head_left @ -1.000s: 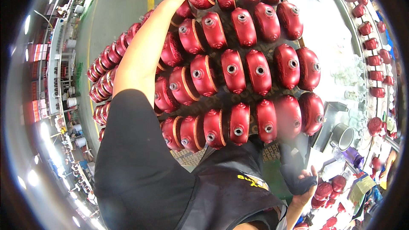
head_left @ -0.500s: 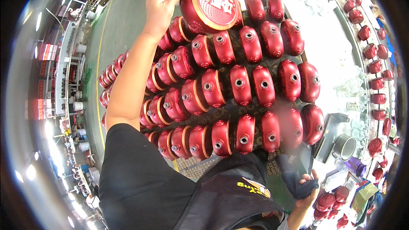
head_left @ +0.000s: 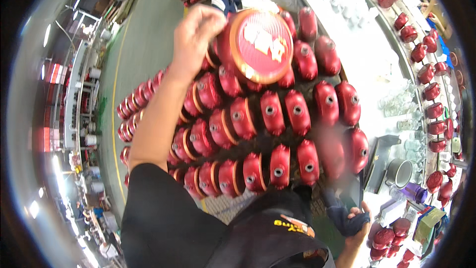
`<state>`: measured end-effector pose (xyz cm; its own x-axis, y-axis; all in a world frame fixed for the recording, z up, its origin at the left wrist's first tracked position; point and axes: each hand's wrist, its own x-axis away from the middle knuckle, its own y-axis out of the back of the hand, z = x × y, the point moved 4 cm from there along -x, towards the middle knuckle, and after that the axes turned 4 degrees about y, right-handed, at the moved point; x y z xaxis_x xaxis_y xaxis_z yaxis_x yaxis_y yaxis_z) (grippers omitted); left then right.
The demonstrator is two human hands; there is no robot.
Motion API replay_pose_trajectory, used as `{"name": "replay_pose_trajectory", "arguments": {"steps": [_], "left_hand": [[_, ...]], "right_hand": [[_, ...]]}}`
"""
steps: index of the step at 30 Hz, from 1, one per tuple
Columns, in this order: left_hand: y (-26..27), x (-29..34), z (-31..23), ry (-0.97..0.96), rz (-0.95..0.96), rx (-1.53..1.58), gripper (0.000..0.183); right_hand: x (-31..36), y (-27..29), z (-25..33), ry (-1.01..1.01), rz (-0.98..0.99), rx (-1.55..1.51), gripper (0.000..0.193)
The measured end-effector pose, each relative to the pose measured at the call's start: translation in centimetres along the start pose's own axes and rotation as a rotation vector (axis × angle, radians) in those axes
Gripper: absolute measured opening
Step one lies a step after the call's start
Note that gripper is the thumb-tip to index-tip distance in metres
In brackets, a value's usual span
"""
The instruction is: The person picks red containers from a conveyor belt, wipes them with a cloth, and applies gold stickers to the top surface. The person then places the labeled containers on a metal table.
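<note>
High in the picture, my left hand (head_left: 196, 37) is closed at the left side of a round, flattened red bottle (head_left: 263, 44). The bottle's patterned face, with a gold rim and pale raised relief, is turned up toward me; glare and motion blur it. Under and around it stand rows of similar red bottles (head_left: 244, 119) on edge, necks up. At the lower right, my right hand (head_left: 359, 218) has its fingers curled around a dark cloth-like bundle (head_left: 342, 216); whether this is a loose cloth or a glove I cannot tell.
Right of the rows runs a white table (head_left: 369, 54) with clear glassware (head_left: 406, 104), a metal cup (head_left: 399, 172) and a purple object (head_left: 415, 192). Beyond it, more red bottles (head_left: 436, 129) form a line. A green floor (head_left: 134, 34) with a yellow line lies left.
My left hand and the bottle are lower and further right in the picture. The upper bottle rows also sit lower, so the view has shifted. My right hand keeps its grip.
</note>
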<state>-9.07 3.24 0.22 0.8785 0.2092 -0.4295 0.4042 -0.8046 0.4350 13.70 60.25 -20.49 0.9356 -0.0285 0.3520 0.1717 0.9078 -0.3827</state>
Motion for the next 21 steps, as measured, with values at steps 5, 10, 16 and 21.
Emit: {"name": "replay_pose_trajectory", "arguments": {"steps": [5, 10, 16, 21], "left_hand": [[2.4, -4.5, 4.8, -0.037, -0.11, -0.291, 0.021], [2.6, -7.8, 11.8, -0.075, -0.236, -0.815, 0.024], [-0.9, -8.9, 19.9, 0.141, -0.176, -0.834, 0.031], [-3.8, -8.4, 24.6, 0.225, -0.154, -0.958, 0.033]], "right_hand": [[0.6, 1.0, -0.1, -0.058, 0.027, 0.016, 0.074], [1.3, 1.7, -0.4, -0.09, -0.014, 0.027, 0.074], [2.3, 2.1, -0.5, -0.112, -0.104, 0.09, 0.081], [3.2, 2.6, -1.0, -0.126, -0.144, 0.117, 0.08]]}}
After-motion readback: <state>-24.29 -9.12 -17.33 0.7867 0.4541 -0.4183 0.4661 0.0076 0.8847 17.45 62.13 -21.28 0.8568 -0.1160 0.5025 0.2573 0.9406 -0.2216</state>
